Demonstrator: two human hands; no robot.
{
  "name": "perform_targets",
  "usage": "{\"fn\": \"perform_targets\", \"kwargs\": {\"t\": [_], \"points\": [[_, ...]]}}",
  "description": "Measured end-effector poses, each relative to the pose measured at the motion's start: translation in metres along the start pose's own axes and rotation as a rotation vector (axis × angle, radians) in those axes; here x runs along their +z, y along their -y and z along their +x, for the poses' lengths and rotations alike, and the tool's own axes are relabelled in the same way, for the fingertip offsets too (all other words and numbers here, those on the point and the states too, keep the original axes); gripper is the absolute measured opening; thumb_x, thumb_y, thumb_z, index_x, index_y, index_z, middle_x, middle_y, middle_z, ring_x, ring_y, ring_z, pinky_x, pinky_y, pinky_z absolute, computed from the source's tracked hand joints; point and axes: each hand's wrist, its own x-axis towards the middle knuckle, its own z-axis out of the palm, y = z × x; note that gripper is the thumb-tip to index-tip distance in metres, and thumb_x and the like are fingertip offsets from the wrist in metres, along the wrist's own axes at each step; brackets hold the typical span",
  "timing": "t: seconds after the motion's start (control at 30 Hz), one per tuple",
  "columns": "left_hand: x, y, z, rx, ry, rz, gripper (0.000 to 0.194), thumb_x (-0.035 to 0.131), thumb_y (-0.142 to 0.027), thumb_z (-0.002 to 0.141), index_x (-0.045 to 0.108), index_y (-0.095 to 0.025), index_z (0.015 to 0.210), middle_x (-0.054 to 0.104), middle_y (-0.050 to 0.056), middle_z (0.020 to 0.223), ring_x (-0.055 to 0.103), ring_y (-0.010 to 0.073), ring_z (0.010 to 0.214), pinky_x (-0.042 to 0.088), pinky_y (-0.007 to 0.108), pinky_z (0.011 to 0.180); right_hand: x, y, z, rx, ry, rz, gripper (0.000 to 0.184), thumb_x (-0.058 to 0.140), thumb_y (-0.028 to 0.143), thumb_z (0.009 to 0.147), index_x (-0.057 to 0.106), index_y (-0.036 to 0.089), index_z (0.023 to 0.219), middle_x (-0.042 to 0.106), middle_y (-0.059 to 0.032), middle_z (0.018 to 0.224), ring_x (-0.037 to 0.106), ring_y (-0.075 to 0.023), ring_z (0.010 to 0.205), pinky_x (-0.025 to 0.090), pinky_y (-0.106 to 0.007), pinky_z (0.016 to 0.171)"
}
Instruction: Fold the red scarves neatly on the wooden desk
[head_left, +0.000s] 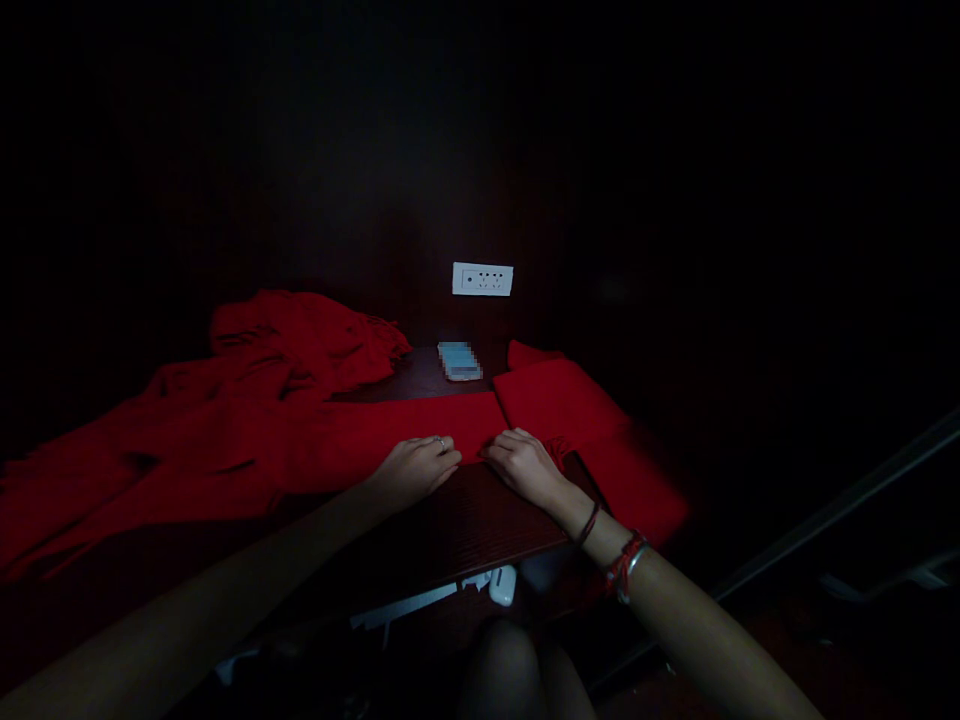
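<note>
A red scarf (405, 422) lies as a long band across the dark tabletop. My left hand (417, 470), with a ring on one finger, is closed at the band's near edge, fingertips pinching the cloth. Just to its right, my right hand (527, 468) has its fingers curled and closed on the same edge. Right of that hand, a folded red cloth (559, 400) overlaps the band, and some fringe shows beside the wrist. On the left the cloth spreads loose and wrinkled, and I cannot tell where one piece ends and another begins.
A bunched red fringed scarf (300, 330) lies at the back left. Behind the band is a phone (459, 361), its screen blurred out. A white socket panel (482, 279) is on the dark wall. Below the table's front edge sits a small white case (502, 586).
</note>
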Motion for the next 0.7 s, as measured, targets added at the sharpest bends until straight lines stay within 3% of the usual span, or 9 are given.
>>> {"fn": "perform_targets", "kwargs": {"t": [0.17, 0.5, 0.7], "points": [[0.001, -0.002, 0.0, 0.015, -0.002, 0.026, 0.012, 0.037, -0.02, 0.081, 0.049, -0.02, 0.078, 0.051, 0.002, 0.082, 0.05, 0.0146, 0.077, 0.039, 0.025, 0.066, -0.006, 0.0, -0.008, 0.038, -0.018, 0.011, 0.021, 0.036, 0.024, 0.083, 0.055, 0.017, 0.09, 0.057, -0.004, 0.078, 0.045, -0.0132, 0.077, 0.028, -0.026, 0.07], [0.0, -0.002, -0.001, 0.002, -0.03, -0.024, 0.014, 0.035, -0.021, 0.082, 0.049, -0.019, 0.081, 0.051, 0.003, 0.086, 0.048, 0.0147, 0.081, 0.038, 0.025, 0.071, -0.005, -0.002, -0.008, 0.077, -0.004, -0.082, 0.021, 0.037, 0.022, 0.082, 0.056, 0.016, 0.074, 0.055, -0.0037, 0.072, 0.043, -0.0133, 0.07, 0.026, -0.027, 0.069], [-0.004, 0.004, -0.005, 0.072, -0.001, -0.085, 0.018, 0.033, -0.024, 0.084, 0.051, -0.02, 0.082, 0.051, 0.001, 0.083, 0.048, 0.0123, 0.077, 0.037, 0.022, 0.069, -0.008, -0.001, -0.014, 0.091, 0.011, -0.003, 0.021, 0.036, 0.021, 0.083, 0.056, 0.017, 0.083, 0.056, -0.0038, 0.076, 0.044, -0.0131, 0.075, 0.027, -0.026, 0.07]]}}
